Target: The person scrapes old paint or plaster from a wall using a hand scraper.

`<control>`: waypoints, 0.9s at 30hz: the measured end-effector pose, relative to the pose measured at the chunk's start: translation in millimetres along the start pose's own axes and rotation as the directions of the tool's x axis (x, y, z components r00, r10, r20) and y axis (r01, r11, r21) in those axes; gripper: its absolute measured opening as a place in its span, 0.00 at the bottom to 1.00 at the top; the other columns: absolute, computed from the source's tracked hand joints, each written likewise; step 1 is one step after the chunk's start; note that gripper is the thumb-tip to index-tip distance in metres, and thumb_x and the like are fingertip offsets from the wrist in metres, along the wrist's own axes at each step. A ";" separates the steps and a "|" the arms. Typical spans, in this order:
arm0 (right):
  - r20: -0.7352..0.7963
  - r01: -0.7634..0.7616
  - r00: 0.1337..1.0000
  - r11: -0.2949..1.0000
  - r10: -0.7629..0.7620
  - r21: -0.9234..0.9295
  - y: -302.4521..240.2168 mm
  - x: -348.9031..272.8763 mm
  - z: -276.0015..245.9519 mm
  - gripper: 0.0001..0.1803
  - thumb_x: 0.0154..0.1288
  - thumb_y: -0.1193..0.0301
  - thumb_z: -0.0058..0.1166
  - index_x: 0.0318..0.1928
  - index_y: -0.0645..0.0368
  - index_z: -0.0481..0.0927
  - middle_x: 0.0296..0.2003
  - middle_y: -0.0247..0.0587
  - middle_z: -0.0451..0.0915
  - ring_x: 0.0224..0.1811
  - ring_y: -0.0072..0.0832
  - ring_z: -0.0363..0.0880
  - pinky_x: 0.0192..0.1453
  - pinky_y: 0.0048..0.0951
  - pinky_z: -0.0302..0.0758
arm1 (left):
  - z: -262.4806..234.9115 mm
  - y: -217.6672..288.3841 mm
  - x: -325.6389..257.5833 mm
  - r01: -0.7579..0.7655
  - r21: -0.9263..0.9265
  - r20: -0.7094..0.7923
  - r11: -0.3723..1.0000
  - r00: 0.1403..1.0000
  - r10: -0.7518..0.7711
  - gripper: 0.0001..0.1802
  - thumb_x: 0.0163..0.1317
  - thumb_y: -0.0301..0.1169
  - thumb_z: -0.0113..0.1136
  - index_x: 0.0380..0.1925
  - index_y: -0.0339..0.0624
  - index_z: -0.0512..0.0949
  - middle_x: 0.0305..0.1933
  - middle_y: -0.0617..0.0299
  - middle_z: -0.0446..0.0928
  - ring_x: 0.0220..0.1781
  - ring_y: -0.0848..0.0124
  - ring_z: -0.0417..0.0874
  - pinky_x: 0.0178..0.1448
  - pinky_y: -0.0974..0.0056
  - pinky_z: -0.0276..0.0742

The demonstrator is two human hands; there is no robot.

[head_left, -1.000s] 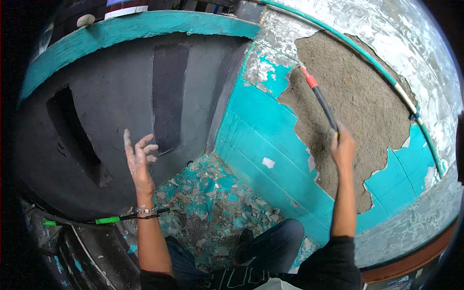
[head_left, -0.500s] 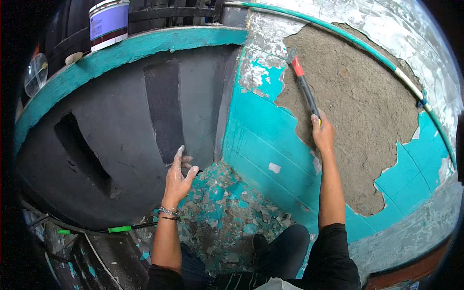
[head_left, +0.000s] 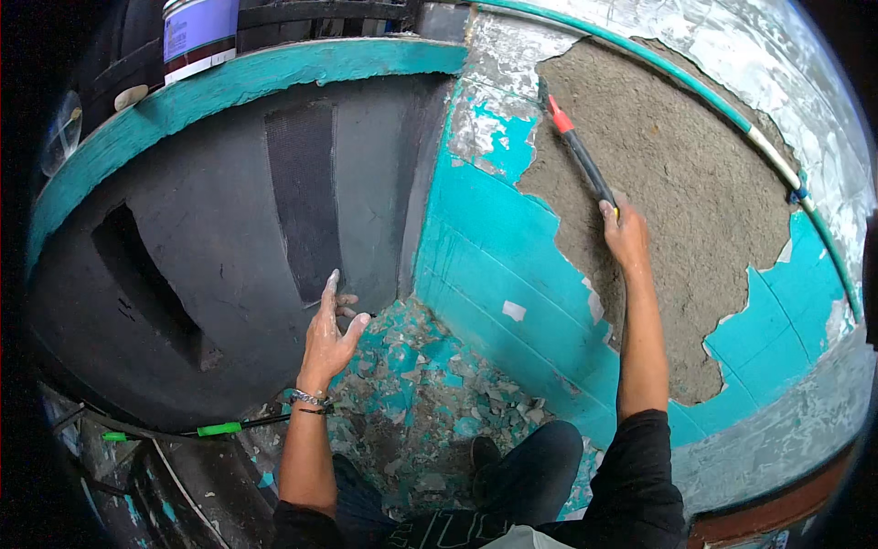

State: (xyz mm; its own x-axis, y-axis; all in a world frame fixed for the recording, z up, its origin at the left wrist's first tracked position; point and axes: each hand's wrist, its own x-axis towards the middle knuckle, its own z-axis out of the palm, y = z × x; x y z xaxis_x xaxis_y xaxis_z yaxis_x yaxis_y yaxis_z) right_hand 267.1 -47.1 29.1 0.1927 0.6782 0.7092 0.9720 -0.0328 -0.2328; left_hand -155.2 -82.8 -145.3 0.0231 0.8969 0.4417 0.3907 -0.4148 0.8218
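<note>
My right hand (head_left: 627, 236) grips the lower end of a long-handled scraper (head_left: 585, 157) with a dark handle and a red head. Its blade points up and left, at the edge between bare brown plaster (head_left: 640, 137) and a patch of white and turquoise paint (head_left: 494, 119). Whether the blade touches the wall is hard to tell. My left hand (head_left: 327, 331), dusty with white, holds nothing; its fingers are apart, in front of the dark grey panel (head_left: 229, 229). Turquoise painted wall (head_left: 485, 238) spreads below the bare plaster.
Paint chips and rubble (head_left: 439, 393) cover the floor by my feet. A green hose (head_left: 677, 78) crosses the upper wall. On the turquoise ledge (head_left: 274, 71) stand a purple-and-white bucket (head_left: 199, 37), a pale stone-like lump (head_left: 131, 97) and a clear plastic container (head_left: 64, 137).
My right hand has shifted slightly right, and the scraper leans more, its head still near the same paint edge. My left hand stays open, with the view shifted a little.
</note>
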 end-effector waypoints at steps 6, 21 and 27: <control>0.086 0.094 0.991 0.990 -0.103 0.101 -19.0 41.2 30.4 0.18 0.65 0.59 0.47 0.51 0.53 0.77 0.40 0.56 0.79 0.44 0.52 0.77 0.47 0.45 0.72 | 0.3 -3.7 1.7 0.007 0.031 0.004 0.999 1.000 -0.007 0.42 0.57 0.38 0.61 0.69 0.42 0.52 0.48 0.51 0.76 0.41 0.67 0.78 0.38 0.63 0.74; 0.000 -0.085 0.996 0.989 0.085 0.120 -21.2 1.3 46.4 0.21 0.66 0.58 0.47 0.54 0.55 0.75 0.38 0.59 0.79 0.42 0.53 0.78 0.46 0.46 0.73 | 10.9 -13.5 16.2 0.032 0.083 0.046 0.996 0.998 -0.036 0.40 0.57 0.41 0.60 0.67 0.39 0.56 0.49 0.49 0.76 0.43 0.61 0.79 0.48 0.58 0.74; 0.008 0.022 1.000 0.992 -0.023 0.126 -30.7 24.0 43.6 0.19 0.65 0.58 0.47 0.52 0.53 0.76 0.38 0.59 0.79 0.43 0.53 0.78 0.46 0.47 0.72 | 3.6 -13.7 15.0 0.002 0.084 0.011 0.996 1.000 -0.003 0.39 0.57 0.38 0.61 0.67 0.41 0.56 0.48 0.48 0.77 0.42 0.62 0.79 0.47 0.60 0.74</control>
State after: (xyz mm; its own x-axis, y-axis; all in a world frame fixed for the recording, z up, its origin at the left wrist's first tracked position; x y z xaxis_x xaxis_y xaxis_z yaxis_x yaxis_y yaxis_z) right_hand 236.0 2.2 24.3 0.1691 0.6843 0.7093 0.9513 0.0750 -0.2991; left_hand -156.9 -63.1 -151.3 0.0322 0.8998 0.4351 0.4669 -0.3985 0.7894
